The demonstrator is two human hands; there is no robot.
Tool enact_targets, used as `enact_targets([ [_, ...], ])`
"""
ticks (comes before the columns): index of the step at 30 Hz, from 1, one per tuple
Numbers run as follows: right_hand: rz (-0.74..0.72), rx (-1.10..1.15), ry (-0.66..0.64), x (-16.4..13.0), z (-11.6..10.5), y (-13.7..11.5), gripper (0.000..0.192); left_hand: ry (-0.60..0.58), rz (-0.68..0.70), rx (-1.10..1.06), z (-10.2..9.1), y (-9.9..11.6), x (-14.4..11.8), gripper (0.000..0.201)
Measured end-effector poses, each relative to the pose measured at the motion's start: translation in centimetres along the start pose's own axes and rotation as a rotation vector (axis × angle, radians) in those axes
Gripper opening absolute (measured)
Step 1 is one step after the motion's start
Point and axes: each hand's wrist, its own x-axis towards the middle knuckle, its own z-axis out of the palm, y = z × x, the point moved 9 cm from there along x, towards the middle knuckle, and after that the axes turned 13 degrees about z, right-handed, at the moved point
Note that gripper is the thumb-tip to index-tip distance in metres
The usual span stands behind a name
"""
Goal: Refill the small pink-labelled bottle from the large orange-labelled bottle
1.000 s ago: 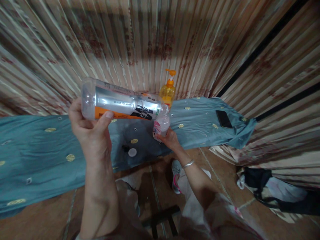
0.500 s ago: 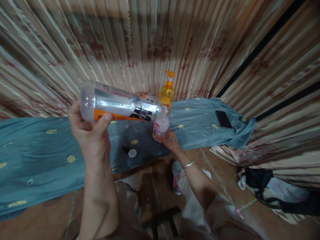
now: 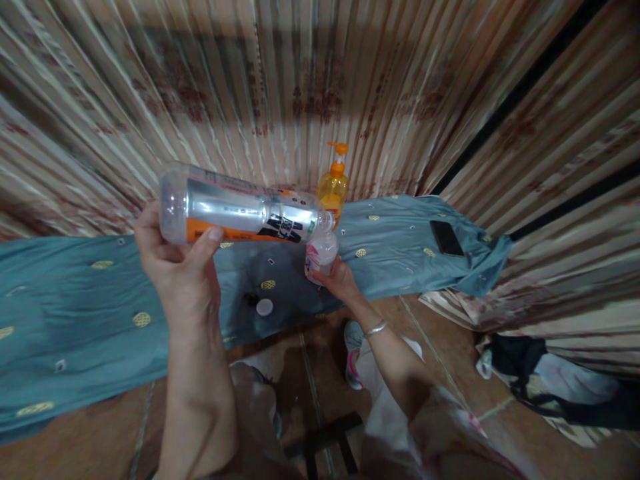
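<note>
My left hand (image 3: 180,270) grips the base end of a large clear plastic bottle (image 3: 240,212) with a silver, orange and black label. The bottle lies almost level in the air, its open mouth tipped slightly down to the right. Directly under that mouth my right hand (image 3: 340,280) holds a small clear bottle (image 3: 321,252) with a pink and white label, upright above the blue cloth (image 3: 75,313). The mouths of the two bottles meet or nearly meet; I cannot tell if liquid flows.
A white cap (image 3: 265,307) and a small dark object lie on the blue cloth. An orange pump bottle (image 3: 334,188) stands behind the bottles by the striped curtain. A black phone (image 3: 447,238) rests at the cloth's right end. A dark bag (image 3: 520,367) lies on the floor.
The large bottle has shifted very slightly left and down with my left hand. My right hand and the small bottle stay in about the same place.
</note>
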Motion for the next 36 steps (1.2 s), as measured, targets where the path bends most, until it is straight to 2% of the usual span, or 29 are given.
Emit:
enact_targets([
  [7,-0.012,0.001,0.011,0.0,0.16,-0.03,0.07,0.045,-0.022,0.023,-0.3,0.13,0.09,0.078],
  [20,-0.037,0.003,0.035,0.23,0.31,0.16,0.069,-0.073,0.018,0.085,-0.38,-0.22,0.15,0.076],
  [26,-0.03,0.015,0.029,0.04,0.15,0.0,0.065,-0.092,0.024,0.107,-0.49,-0.25,0.15,0.074],
  [36,-0.033,0.003,0.003,0.0,0.32,-0.12,0.073,-0.025,0.005,0.128,-0.26,0.12,0.17,0.079],
])
